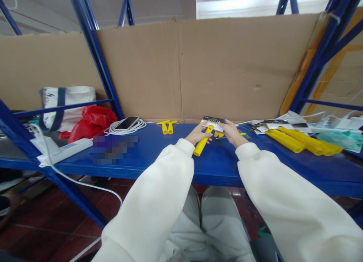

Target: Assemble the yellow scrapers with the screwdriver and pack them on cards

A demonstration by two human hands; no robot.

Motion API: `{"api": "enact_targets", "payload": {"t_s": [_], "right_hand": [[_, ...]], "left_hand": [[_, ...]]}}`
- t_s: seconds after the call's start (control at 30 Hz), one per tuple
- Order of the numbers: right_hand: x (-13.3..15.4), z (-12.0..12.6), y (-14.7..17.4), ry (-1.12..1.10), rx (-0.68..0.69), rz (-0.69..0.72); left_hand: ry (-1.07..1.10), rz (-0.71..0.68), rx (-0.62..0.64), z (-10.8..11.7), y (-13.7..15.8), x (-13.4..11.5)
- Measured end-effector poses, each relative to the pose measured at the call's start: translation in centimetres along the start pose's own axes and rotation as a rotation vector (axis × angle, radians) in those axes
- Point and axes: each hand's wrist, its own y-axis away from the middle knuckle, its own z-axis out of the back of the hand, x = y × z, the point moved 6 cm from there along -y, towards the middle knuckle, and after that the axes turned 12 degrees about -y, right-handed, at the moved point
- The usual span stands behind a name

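Observation:
Over the blue shelf, my left hand is closed around a yellow tube-like handle, which tilts down toward me. A black-and-white printed card lies at the handle's far end, with my right hand pinching its right side. Whether card and handle are joined I cannot tell. Small yellow pieces rest on the shelf between my hands, partly hidden. Beyond them to the left stand two yellow T-shaped pieces, side by side near the cardboard.
Several yellow handles with printed cards lie at the right. To the left are a phone on a coiled white cable, a white power strip and a red bag. A cardboard panel closes off the back.

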Motion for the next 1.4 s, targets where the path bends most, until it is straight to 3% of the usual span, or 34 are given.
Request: {"api": "enact_targets", "payload": {"t_s": [0.23, 0.43, 0.8, 1.0, 1.23, 1.4], "right_hand": [[-0.5, 1.2, -1.6, 0.142, 0.009, 0.114], [-0.7, 1.6, -2.0, 0.189, 0.011, 0.109], [-0.2, 1.5, -1.9, 0.277, -0.046, 0.136], [0.1, 0.3, -1.1, 0.327, 0.105, 0.148], [0.7, 0.4, -0.4, 0.41, 0.041, 0.203], [1.0, 0.5, 0.0, 0.376, 0.022, 0.199]], "left_hand": [[0.012, -0.006, 0.084, -0.3, -0.1, 0.3], [0.01, 0.006, 0.164, -0.7, -0.3, 0.7], [0.026, 0.046, 0.167, -1.2, -0.8, 1.6], [-0.014, 0.041, 0.122, -1.1, -1.0, 1.7], [0.003, 0.044, 0.074, -0.8, -0.6, 1.1], [0.021, 0.029, -0.075, 0.2, -0.6, 1.0]]}}
